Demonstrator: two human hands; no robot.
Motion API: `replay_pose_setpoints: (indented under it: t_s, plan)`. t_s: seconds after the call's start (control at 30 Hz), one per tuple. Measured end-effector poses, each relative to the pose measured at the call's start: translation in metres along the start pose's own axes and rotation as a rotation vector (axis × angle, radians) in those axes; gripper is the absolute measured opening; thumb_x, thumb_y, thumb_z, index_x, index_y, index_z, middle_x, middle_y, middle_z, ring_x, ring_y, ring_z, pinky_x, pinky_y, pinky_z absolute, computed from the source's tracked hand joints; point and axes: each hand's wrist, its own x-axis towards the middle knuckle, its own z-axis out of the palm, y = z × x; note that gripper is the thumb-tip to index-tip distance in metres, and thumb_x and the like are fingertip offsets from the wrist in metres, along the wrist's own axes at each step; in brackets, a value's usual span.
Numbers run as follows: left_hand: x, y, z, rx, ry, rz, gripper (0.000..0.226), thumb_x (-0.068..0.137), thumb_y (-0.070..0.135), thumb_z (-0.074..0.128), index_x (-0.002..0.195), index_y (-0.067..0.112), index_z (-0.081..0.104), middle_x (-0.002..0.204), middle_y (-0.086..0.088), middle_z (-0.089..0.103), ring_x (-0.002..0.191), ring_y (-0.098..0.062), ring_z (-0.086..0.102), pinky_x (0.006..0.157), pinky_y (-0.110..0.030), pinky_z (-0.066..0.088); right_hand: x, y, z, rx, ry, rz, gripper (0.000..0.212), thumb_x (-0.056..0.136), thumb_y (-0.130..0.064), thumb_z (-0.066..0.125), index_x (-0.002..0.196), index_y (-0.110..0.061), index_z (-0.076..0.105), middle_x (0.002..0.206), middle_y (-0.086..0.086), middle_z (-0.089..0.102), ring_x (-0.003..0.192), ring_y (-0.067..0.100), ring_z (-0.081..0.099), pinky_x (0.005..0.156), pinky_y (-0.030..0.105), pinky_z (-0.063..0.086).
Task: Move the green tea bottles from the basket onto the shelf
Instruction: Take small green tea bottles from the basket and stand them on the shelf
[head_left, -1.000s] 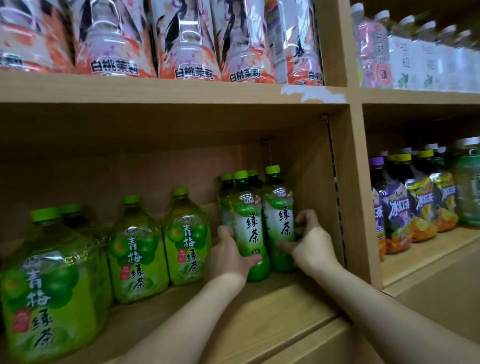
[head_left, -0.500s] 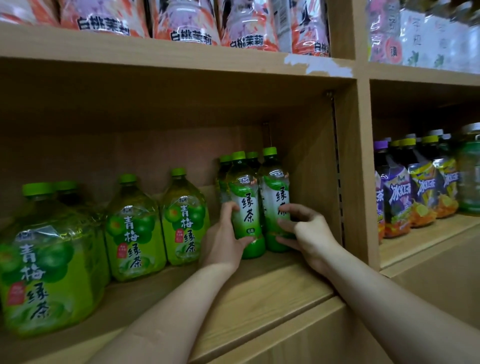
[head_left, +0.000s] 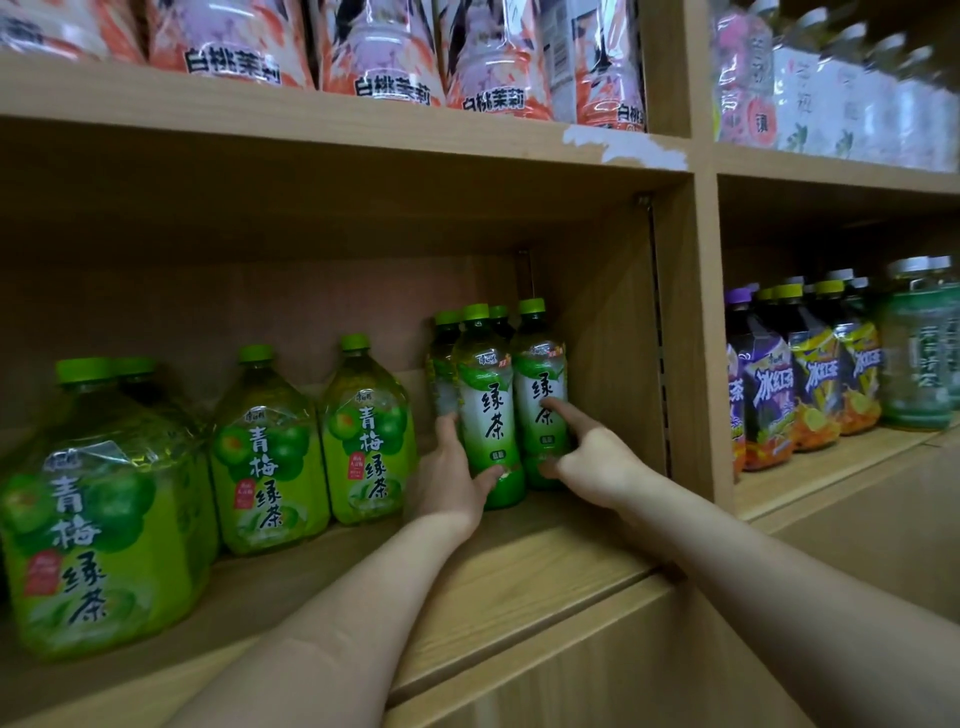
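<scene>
gripping left "绿茶" bottle (head_left: 485, 410) in left hand (head_left: 447, 483) fingers, right hand (head_left: 597, 462) fingers straight, touching right bottle (head_left: 537, 364)

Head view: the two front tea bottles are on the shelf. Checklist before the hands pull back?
1. Left bottle upright on the shelf: ok.
2. Right bottle upright, close beside the left bottle: ok.
3. Both labels face the front: ok.
4. Left hand off the bottles: not ok, it grips the left bottle low down.
5. Right hand off the bottles: not ok, its index finger touches the right bottle's label.
6. Bottles left in the basket: cannot tell, the basket is out of view.
</scene>
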Motion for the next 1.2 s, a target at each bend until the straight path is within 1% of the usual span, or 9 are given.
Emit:
replay_pose_setpoints:
  t_s: [0.13, 0.33, 0.53, 0.6, 0.7, 0.8, 0.9, 1.0, 1.2]
  plan:
    - [0.006, -0.001, 0.005, 0.115, -0.009, -0.004, 0.060, 0.083, 0.049, 0.064, 0.127, 0.015, 0.042, 0.109, -0.009, 0.067, 0.098, -0.031, 0.063, 0.075, -0.039, 0.052, -0.001, 0.004, -0.007, 0.058, -0.047, 0.023, 0.075, 0.084, -0.002, 0.064, 0.144, -0.036, 0.033, 0.148, 0.005, 0.040, 0.097, 0.014, 0.052, 0.076, 0.019, 0.049]
    - [0.010, -0.003, 0.011, 0.196, 0.018, 0.000, 0.054, 0.081, 0.056, 0.062, 0.117, 0.016, 0.052, 0.102, -0.006, 0.067, 0.091, -0.028, 0.064, 0.072, -0.040, 0.055, -0.001, 0.010, -0.009, 0.070, -0.010, 0.036, 0.066, 0.085, 0.001, 0.061, 0.140, -0.027, 0.038, 0.142, 0.007, 0.046, 0.104, 0.014, 0.047, 0.089, 0.026, 0.045]
    - [0.010, -0.004, 0.010, 0.184, -0.024, 0.021, 0.058, 0.084, 0.055, 0.060, 0.125, 0.016, 0.046, 0.110, -0.008, 0.067, 0.098, -0.030, 0.063, 0.078, -0.040, 0.053, -0.016, -0.001, -0.015, -0.016, -0.123, 0.061, 0.075, 0.085, -0.004, 0.063, 0.146, -0.028, 0.026, 0.135, 0.008, 0.050, 0.108, 0.024, 0.059, 0.094, 0.035, 0.051]
    - [0.008, 0.001, 0.005, 0.201, -0.004, 0.038, 0.062, 0.084, 0.054, 0.060, 0.129, 0.015, 0.040, 0.111, -0.009, 0.066, 0.097, -0.030, 0.063, 0.074, -0.038, 0.052, -0.031, -0.015, -0.023, -0.087, -0.109, -0.007, 0.073, 0.087, -0.007, 0.062, 0.146, -0.029, 0.025, 0.132, 0.003, 0.050, 0.112, 0.026, 0.060, 0.095, 0.038, 0.051]
    - [0.006, 0.020, -0.015, 0.158, 0.121, 0.089, 0.067, 0.087, 0.046, 0.059, 0.139, 0.017, 0.029, 0.125, -0.011, 0.058, 0.106, -0.030, 0.060, 0.077, -0.037, 0.048, -0.056, -0.035, -0.051, -0.239, -0.031, -0.177, 0.064, 0.090, -0.012, 0.061, 0.144, -0.028, 0.032, 0.140, 0.000, 0.049, 0.124, 0.021, 0.052, 0.097, 0.029, 0.045]
    - [-0.001, 0.047, -0.038, 0.026, 0.207, 0.231, 0.051, 0.092, 0.035, 0.053, 0.138, 0.019, 0.037, 0.134, -0.007, 0.051, 0.111, -0.025, 0.055, 0.084, -0.034, 0.045, -0.086, -0.050, -0.088, -0.344, -0.066, -0.290, 0.053, 0.091, -0.016, 0.061, 0.138, -0.032, 0.042, 0.135, -0.003, 0.055, 0.121, 0.010, 0.053, 0.097, 0.024, 0.047]
    - [-0.017, 0.084, -0.052, 0.078, 0.069, 0.461, 0.031, 0.095, 0.030, 0.048, 0.124, 0.020, 0.053, 0.117, -0.002, 0.057, 0.096, -0.018, 0.057, 0.077, -0.031, 0.046, -0.114, -0.058, -0.128, -0.460, -0.089, -0.307, 0.040, 0.090, -0.022, 0.062, 0.126, -0.036, 0.052, 0.120, -0.009, 0.062, 0.106, 0.004, 0.060, 0.087, 0.021, 0.052]
    - [-0.051, 0.131, -0.053, 0.072, -0.052, 0.645, 0.021, 0.094, 0.030, 0.048, 0.110, 0.025, 0.062, 0.101, 0.008, 0.061, 0.092, -0.012, 0.058, 0.078, -0.032, 0.051, -0.141, -0.062, -0.166, -0.426, -0.148, -0.238, 0.025, 0.089, -0.023, 0.064, 0.110, -0.035, 0.062, 0.098, -0.005, 0.072, 0.090, 0.006, 0.067, 0.084, 0.030, 0.055]
    - [-0.154, 0.221, -0.010, -0.050, -0.138, 0.992, 0.022, 0.081, 0.025, 0.049, 0.093, 0.021, 0.067, 0.084, 0.000, 0.068, 0.079, -0.024, 0.063, 0.066, -0.037, 0.052, -0.210, -0.041, -0.247, -0.662, -0.219, -0.156, 0.017, 0.082, -0.034, 0.067, 0.096, -0.044, 0.065, 0.084, -0.020, 0.071, 0.075, 0.001, 0.067, 0.077, 0.030, 0.054]
